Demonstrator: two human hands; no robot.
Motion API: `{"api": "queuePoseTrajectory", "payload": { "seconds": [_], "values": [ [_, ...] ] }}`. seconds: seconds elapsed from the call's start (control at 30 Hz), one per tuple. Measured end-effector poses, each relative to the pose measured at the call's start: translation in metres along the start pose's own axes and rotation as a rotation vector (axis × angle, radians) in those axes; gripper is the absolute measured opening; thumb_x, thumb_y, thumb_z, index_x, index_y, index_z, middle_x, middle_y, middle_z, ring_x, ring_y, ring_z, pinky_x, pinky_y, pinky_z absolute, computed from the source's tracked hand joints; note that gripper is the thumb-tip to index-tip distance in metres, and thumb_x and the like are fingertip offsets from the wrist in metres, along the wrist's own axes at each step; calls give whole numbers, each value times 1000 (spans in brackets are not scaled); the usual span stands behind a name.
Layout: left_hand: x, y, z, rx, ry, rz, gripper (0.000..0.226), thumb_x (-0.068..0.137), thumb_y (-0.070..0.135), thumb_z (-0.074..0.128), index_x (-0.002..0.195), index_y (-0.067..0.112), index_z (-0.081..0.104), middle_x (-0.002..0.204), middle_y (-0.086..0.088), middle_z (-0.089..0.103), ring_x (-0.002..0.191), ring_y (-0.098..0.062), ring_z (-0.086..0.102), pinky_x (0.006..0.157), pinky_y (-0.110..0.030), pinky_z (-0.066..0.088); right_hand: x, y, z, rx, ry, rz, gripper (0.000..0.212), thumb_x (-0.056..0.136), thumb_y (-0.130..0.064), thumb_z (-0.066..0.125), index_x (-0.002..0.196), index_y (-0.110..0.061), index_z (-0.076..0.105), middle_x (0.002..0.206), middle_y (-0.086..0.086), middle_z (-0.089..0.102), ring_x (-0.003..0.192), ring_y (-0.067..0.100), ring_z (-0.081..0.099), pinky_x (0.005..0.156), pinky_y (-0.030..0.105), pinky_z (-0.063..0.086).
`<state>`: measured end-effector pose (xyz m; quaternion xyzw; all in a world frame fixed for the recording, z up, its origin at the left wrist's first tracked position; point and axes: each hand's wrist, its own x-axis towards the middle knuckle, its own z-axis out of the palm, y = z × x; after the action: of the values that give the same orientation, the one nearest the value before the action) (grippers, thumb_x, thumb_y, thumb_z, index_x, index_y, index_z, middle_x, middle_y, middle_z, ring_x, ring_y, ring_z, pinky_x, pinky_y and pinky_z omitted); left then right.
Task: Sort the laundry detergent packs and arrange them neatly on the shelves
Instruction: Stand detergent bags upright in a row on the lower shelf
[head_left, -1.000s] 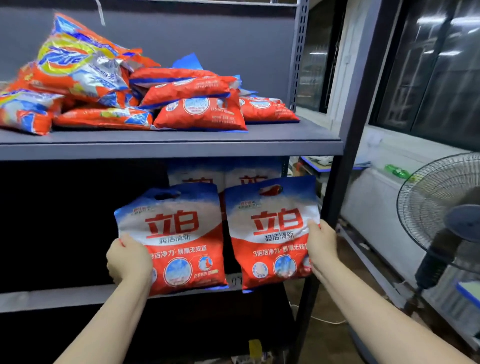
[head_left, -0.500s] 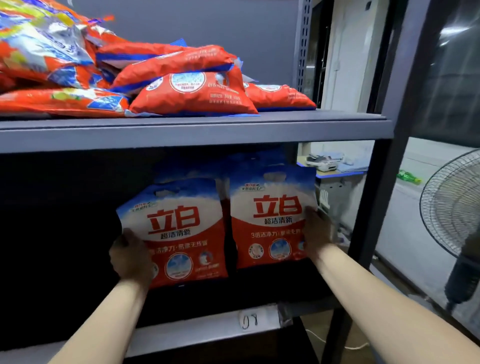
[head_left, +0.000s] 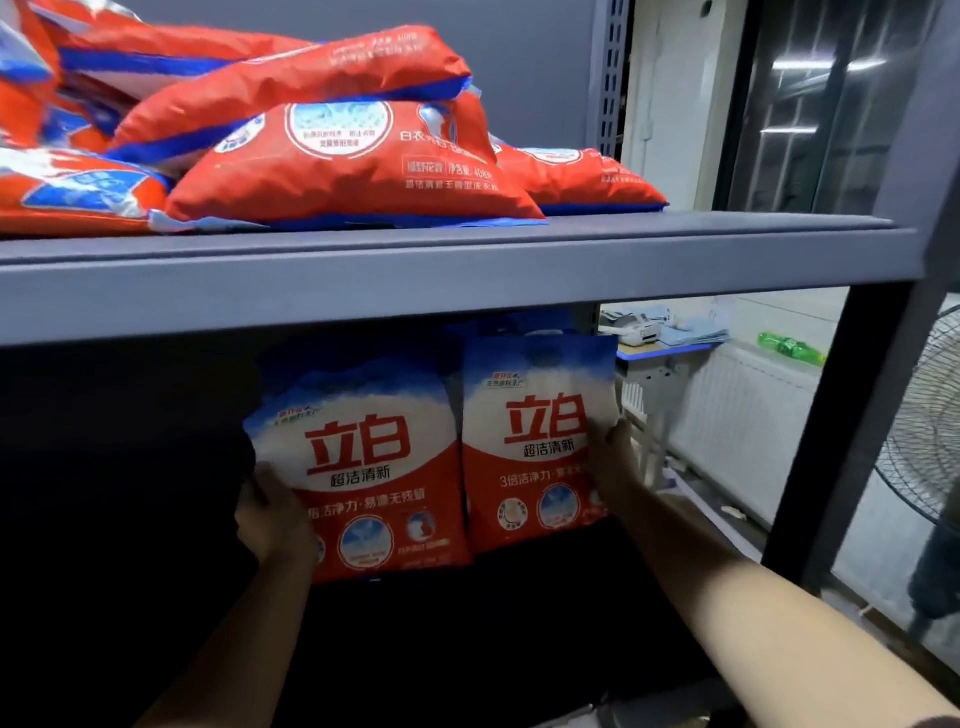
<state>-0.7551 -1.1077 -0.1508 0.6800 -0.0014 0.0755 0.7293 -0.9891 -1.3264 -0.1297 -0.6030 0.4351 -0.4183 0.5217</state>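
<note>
Above both hands, the upper shelf carries a loose pile of packs. Below it, two upright packs stand side by side: the left hand grips the left pack by its outer edge, the right hand grips the right pack likewise.

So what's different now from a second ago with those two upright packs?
Both packs went deeper into the lower shelf: a second ago they stood at its front edge, now the left pack and right pack stand upright further in, side by side. The left hand and right hand keep their grip on the packs' outer edges. The heap of packs on the upper shelf lies as before.
</note>
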Motion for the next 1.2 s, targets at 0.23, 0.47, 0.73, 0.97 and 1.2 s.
{"api": "queuePoseTrajectory", "payload": {
  "seconds": [0.23, 0.47, 0.73, 0.97, 1.2],
  "values": [
    [-27, 0, -7, 508, 22, 288, 77, 83, 56, 57, 126, -6, 40, 130, -31, 44, 120, -47, 43, 98, -57, 33, -30, 9, 3, -504, 380, -273, 77, 86, -37, 60, 147, -13, 21, 148, 15, 33, 136, 34, 30, 110, 51, 26],
    [-82, -28, -24, 948, -543, 891, 104, 74, 85, 22, 142, 7, 38, 149, -19, 31, 139, -40, 24, 109, -59, 13, -79, 42, 8, -917, 52, -297, 69, 81, -65, 51, 137, -33, 29, 150, -1, 29, 139, 30, 25, 111, 53, 25],
    [-71, -26, -1, 1058, -676, 693, 101, 78, 76, 40, 139, 31, -27, 149, 0, -33, 136, -27, -33, 111, -62, -10, -60, 27, -1, -892, -148, -216, 77, 78, -65, 59, 142, -38, 24, 154, -7, 24, 143, 26, 17, 112, 52, 24],
    [-85, 2, -15, 1072, -668, 628, 77, 88, 52, 53, 149, 21, 17, 157, -5, 14, 145, -26, 9, 113, -59, 16, -73, 3, -24, -864, -413, -167, 77, 84, -59, 55, 148, -34, 21, 158, -4, 18, 146, 24, 12, 114, 53, 21],
    [-115, 38, -40, 876, -655, 614, 33, 96, 43, 46, 118, 23, 58, 118, -1, 64, 106, -20, 60, 90, -31, 46, -111, -15, -34, -896, -489, -189, 61, 88, -49, 52, 143, -34, 32, 151, 0, 34, 140, 26, 29, 112, 46, 25]
  ]
}}
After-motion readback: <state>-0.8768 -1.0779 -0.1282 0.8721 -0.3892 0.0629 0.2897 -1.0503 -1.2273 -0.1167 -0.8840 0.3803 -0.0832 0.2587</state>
